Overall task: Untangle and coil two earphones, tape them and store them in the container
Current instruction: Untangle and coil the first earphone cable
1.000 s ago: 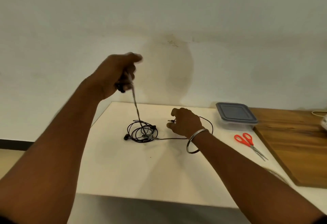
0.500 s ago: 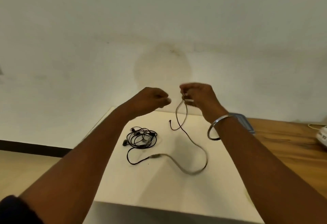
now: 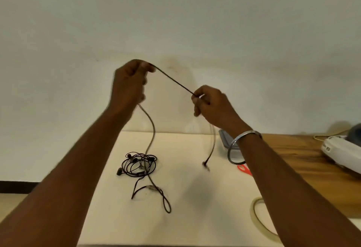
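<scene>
Mid-frame, the left hand (image 3: 130, 82) and right hand (image 3: 213, 106) each pinch one earphone cable (image 3: 173, 79), which is taut between their curled fingers. From the left hand a blurred length drops to the tangle of earphones (image 3: 139, 163) on the white counter (image 3: 195, 198), lower centre. How many sets it holds is unclear. Another blurred end dangles under the right hand. The right wrist hides most of the container (image 3: 226, 141) and the red scissors (image 3: 244, 170). The forearm covers part of the tape roll (image 3: 257, 219).
</scene>
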